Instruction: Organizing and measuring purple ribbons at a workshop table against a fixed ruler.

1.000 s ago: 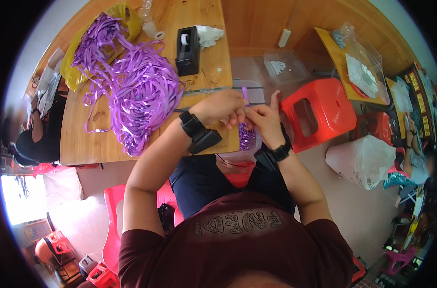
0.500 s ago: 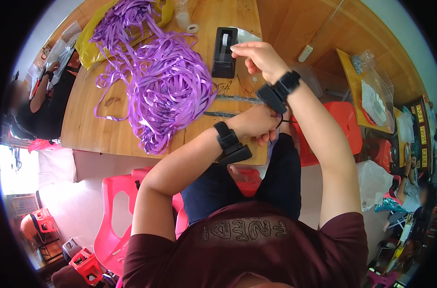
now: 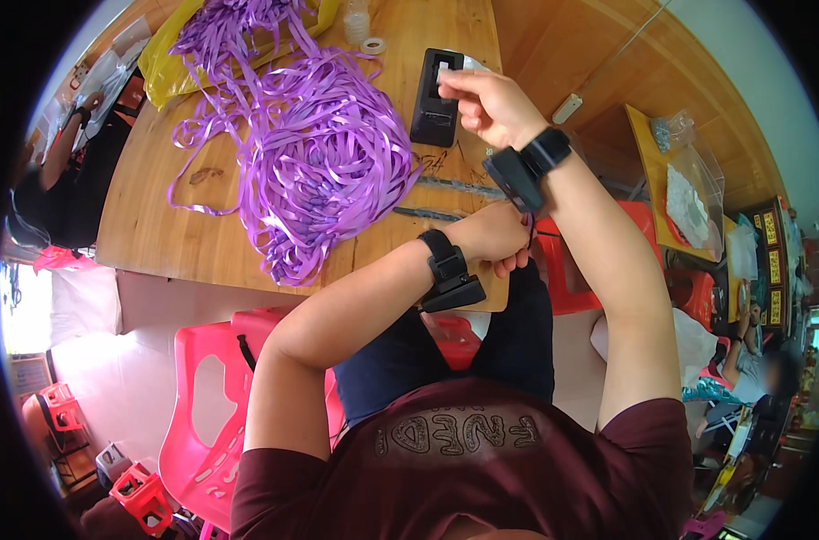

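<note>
Nearest us, our left hand rests at the near edge of the wooden worktop, its grip curled together around a bit of purple ribbon end that barely shows. Farther out, our right hand is raised over the black tape dispenser, finger and thumb pinched on a small strip of clear tape. To the left, the big tangle of purple ribbon sprawls across the worktop, reaching a yellow bag at the far edge.
</note>
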